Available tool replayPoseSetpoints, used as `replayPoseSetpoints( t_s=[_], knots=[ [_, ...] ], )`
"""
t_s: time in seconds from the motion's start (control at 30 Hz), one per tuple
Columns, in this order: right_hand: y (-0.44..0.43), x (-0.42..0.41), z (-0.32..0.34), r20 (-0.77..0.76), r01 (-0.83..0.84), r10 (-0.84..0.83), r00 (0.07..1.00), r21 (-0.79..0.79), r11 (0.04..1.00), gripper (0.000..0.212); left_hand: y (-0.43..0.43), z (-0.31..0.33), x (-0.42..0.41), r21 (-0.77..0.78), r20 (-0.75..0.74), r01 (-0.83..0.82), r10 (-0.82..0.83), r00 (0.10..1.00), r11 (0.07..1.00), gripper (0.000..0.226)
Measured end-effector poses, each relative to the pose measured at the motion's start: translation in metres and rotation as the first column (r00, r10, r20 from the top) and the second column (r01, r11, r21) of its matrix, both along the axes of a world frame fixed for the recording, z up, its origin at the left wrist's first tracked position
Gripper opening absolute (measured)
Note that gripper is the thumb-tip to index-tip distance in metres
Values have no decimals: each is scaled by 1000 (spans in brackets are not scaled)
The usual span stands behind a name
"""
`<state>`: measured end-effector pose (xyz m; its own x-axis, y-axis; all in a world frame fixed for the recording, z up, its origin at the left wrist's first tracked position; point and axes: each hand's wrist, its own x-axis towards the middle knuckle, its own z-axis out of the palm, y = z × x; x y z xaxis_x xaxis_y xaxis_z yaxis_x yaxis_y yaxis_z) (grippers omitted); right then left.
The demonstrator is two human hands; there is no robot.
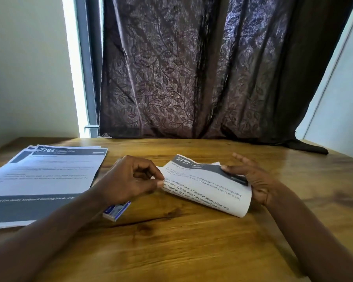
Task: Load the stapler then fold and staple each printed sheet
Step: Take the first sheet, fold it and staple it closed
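Note:
A printed sheet headed 2727 lies folded over on the wooden table, its fold curving toward me. My left hand pinches its left edge between thumb and fingertips. My right hand holds the sheet's right end, thumb on top of the dark header band, the other fingers spread out behind it. A small blue and white staple box lies on the table, partly under my left wrist. No stapler is in view.
A stack of flat printed sheets, the top one headed 2764, lies at the left of the table. A dark patterned curtain hangs behind the table's far edge, its hem resting on the right back corner.

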<state>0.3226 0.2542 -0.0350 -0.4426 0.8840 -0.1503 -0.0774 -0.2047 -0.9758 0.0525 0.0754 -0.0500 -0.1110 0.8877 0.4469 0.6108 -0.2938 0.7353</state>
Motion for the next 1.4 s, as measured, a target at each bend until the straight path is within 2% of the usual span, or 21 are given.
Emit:
replayPoseSetpoints(
  t_s=[0.13,0.27,0.33,0.4,0.5,0.57,0.7,0.77,0.83,0.9,0.97,1.03,1.13,1.23,1.3,1.4],
  knots=[
    [-3,3,-5,-22,-113,113,993,2,994,78,-1,1,2,15,-4,26,-26,1000,1000,7],
    [4,5,1,178,-242,216,960,139,960,82,-2,1,-2,-20,13,62,-62,998,998,13],
    [4,7,1,241,-264,217,946,184,947,72,-2,0,-3,-37,-15,65,-65,998,997,17],
    [3,8,-4,203,-213,169,965,222,951,67,-1,-2,-3,-40,-1,51,-52,999,998,20],
    [0,10,-12,91,-163,143,985,272,948,61,2,-2,-1,-2,139,23,-22,990,1000,28],
    [-6,9,-11,54,-167,158,986,320,933,53,5,0,1,7,289,8,-9,957,1000,38],
    [-20,6,1,48,-167,164,985,449,878,39,6,8,3,-99,598,62,10,801,993,77],
    [-27,3,8,65,-163,152,986,523,836,36,5,13,0,-135,684,107,15,730,985,99],
    [-32,-3,15,78,-168,151,985,579,798,34,1,17,-2,-163,721,173,-3,693,971,107],
    [-36,-10,19,135,-185,127,983,655,732,41,-1,20,-2,-194,710,201,-4,704,960,104],
    [-36,-17,22,211,-202,63,975,741,641,52,-3,21,-1,-214,707,159,40,706,964,84],
    [-36,-22,25,253,-213,16,967,777,593,56,-3,22,0,-213,713,73,104,693,974,70],
    [-36,-27,25,242,-201,16,970,767,609,47,-4,20,-2,-182,639,-14,129,759,983,61],
    [-37,-25,25,199,-217,108,974,689,691,29,-5,14,-1,-102,582,-29,84,809,994,46],
    [-36,-18,26,216,-275,178,960,600,751,33,-3,8,1,-73,502,-66,94,860,995,39],
    [-33,-9,24,309,-380,247,918,517,767,51,-1,2,1,-65,393,-103,120,912,993,33]
  ],
)
